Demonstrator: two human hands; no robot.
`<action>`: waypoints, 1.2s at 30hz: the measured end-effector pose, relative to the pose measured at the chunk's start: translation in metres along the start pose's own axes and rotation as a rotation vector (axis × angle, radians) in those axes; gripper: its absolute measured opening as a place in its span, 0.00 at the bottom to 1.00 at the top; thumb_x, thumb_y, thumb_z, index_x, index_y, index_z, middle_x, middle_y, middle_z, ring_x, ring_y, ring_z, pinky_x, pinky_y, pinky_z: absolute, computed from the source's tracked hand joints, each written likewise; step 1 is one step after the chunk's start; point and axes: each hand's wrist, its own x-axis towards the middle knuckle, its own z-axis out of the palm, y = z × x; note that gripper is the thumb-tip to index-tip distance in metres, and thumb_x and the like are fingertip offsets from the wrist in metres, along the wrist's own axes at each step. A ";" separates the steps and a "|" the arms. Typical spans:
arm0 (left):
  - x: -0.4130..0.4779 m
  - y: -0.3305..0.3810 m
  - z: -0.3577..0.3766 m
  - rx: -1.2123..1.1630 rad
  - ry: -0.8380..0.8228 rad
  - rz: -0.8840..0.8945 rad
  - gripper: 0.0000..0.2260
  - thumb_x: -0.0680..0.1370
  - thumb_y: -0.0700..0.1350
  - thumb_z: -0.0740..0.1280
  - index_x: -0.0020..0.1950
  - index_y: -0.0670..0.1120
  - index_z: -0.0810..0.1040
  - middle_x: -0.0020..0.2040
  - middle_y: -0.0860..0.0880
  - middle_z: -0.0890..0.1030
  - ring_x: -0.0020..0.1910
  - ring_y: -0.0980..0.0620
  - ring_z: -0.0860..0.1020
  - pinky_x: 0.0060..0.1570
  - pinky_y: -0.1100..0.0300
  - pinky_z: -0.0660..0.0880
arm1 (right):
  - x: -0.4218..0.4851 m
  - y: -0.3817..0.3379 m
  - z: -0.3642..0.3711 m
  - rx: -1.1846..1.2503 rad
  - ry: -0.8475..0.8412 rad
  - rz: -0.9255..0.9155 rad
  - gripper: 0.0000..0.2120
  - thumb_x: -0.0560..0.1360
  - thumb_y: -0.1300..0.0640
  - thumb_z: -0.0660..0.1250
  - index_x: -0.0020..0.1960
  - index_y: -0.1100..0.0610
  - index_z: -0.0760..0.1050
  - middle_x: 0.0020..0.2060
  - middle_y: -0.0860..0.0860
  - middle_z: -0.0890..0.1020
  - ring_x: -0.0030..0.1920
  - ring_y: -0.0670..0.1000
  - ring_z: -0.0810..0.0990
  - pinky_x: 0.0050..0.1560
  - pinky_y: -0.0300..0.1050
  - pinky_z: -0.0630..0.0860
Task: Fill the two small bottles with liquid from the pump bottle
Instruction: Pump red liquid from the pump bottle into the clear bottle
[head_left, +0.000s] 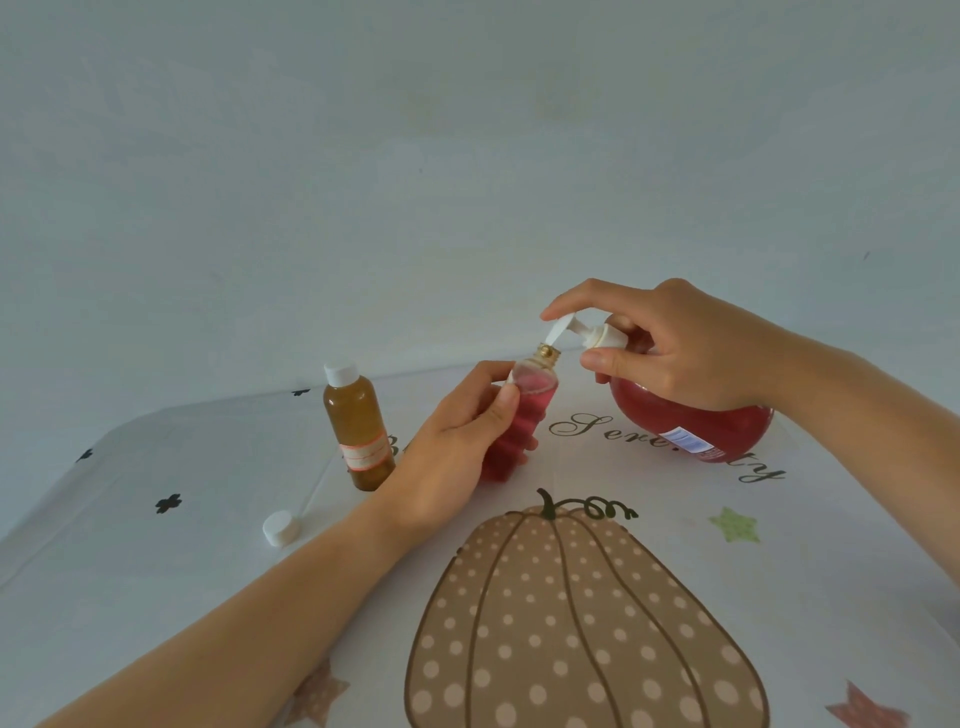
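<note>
Two hands are at work above the desk (831, 597), which is covered by a white cloth printed with a dotted pumpkin, stars and script lettering. The left hand (457, 452) is closed around a small ribbed bottle (511, 431), thumb on its near side and fingers curled behind it, holding it tilted with its gold-coloured neck leaning toward the right hand. This bottle shows red liquid up to about its shoulder, with the rounded top part paler. The right hand (675, 348) grips the neck of the pump bottle (691, 421), a round bottle of red liquid that leans toward the left hand. Its thumb lies under the white collar and its forefinger rests on top of the white pump head (563, 330), whose spout points down into, or right at, the small bottle's mouth; whether liquid is coming out cannot be told. Just to the outer side of the left hand stands a second small bottle (358, 428), amber, upright, with a white cap on and a pale label. Nearer the person, beside the left forearm, a loose white cap (280, 528) lies on the desk.
</note>
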 end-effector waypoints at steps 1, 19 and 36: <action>0.000 0.000 0.001 -0.008 -0.003 -0.004 0.13 0.90 0.50 0.57 0.67 0.53 0.79 0.58 0.44 0.84 0.50 0.50 0.83 0.49 0.60 0.80 | 0.000 0.000 0.000 0.001 0.000 0.000 0.20 0.83 0.47 0.66 0.71 0.30 0.69 0.36 0.45 0.85 0.33 0.48 0.79 0.44 0.47 0.78; -0.002 0.000 0.000 -0.010 -0.011 0.045 0.14 0.87 0.52 0.61 0.69 0.50 0.78 0.58 0.49 0.85 0.53 0.48 0.85 0.54 0.55 0.83 | 0.000 -0.002 0.000 -0.009 -0.014 -0.002 0.19 0.83 0.48 0.66 0.70 0.31 0.70 0.37 0.42 0.86 0.34 0.47 0.80 0.43 0.47 0.75; -0.003 -0.001 -0.001 -0.026 -0.049 0.065 0.16 0.85 0.52 0.63 0.71 0.49 0.76 0.57 0.48 0.85 0.54 0.44 0.87 0.54 0.54 0.83 | 0.000 -0.004 0.003 -0.015 0.052 -0.015 0.13 0.83 0.52 0.69 0.64 0.40 0.75 0.36 0.40 0.86 0.31 0.48 0.78 0.41 0.48 0.76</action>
